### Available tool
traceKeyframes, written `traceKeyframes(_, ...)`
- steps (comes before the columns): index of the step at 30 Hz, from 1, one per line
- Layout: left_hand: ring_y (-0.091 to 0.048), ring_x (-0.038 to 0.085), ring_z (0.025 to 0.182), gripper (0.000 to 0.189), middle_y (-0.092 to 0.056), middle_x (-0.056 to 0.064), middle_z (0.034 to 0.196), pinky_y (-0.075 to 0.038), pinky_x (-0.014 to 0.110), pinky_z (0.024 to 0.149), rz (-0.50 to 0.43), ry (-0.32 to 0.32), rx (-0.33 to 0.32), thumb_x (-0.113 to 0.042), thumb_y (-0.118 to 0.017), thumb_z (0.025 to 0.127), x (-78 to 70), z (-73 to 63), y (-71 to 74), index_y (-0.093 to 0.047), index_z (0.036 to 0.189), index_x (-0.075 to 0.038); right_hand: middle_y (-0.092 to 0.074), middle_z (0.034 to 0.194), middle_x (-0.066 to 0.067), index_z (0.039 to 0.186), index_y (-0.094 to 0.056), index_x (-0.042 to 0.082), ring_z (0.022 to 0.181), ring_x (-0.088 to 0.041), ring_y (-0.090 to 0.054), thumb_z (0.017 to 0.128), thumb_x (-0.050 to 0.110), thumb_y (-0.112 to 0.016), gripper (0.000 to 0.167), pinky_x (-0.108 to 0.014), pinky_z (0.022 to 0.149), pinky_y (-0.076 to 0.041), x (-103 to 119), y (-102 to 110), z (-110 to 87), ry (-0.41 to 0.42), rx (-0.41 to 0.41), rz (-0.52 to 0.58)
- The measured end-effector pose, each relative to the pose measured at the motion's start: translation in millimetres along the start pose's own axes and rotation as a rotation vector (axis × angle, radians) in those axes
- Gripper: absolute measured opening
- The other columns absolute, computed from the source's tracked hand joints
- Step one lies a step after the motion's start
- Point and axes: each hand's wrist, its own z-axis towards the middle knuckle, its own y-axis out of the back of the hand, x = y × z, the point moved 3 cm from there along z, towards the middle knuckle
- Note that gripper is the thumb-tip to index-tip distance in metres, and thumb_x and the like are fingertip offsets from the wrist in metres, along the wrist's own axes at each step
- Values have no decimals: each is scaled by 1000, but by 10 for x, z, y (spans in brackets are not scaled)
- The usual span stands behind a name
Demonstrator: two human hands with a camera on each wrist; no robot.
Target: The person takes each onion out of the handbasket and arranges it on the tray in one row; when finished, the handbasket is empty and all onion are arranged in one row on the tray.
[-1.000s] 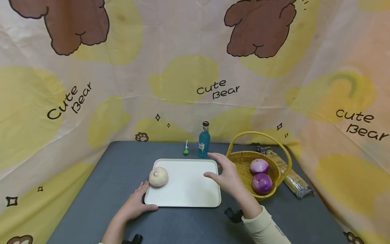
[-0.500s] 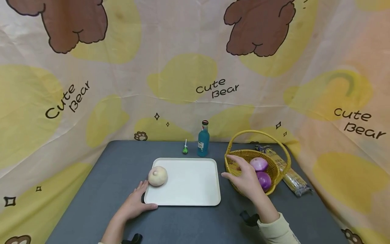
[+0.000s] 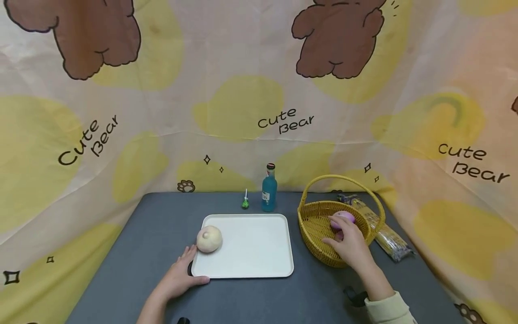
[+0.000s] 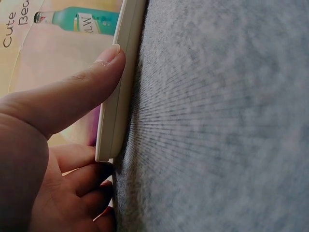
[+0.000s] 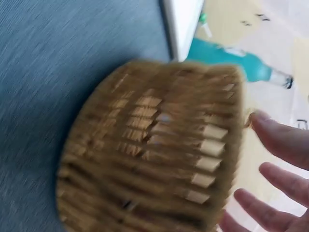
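My left hand lies at the front left corner of a white tray, thumb against the front edge and fingers along the left side. In the left wrist view the thumb touches the tray's rim. A pale, round white onion sits on the tray's left side. My right hand is over a yellow wicker basket, thumb and fingers spread apart. It overlaps a purple onion there; a second one lies mostly hidden under the hand. In the right wrist view the fingers show beyond the basket wall.
Behind the tray stand a blue bottle and a small green lollipop with a white stick. A long clear packet of yellowish sticks lies right of the basket. A patterned cloth hangs behind the grey table.
My right hand has moved right, from the tray's right edge to over the onions in the basket. The left hand has stayed at the tray corner.
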Motion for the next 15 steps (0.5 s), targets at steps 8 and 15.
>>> traceKeyframes(8, -8, 51, 151, 121, -16, 28, 165, -13, 71, 118, -21, 0, -5, -51, -88, 72, -27, 15, 17, -21, 158, 3, -55, 132, -36, 128, -62, -8, 119, -59, -52, 85, 6, -73, 47, -69, 95, -46, -205, 30, 3, 24, 47, -254)
traceKeyframes(15, -8, 49, 152, 119, -16, 29, 164, -13, 69, 119, -29, 3, 4, -47, -88, 73, -39, -57, 32, -22, 158, 5, -56, 125, -39, 125, -62, -10, 111, -60, -55, 83, 3, -74, 46, -68, 89, -48, -220, -2, 11, -27, 154, -325)
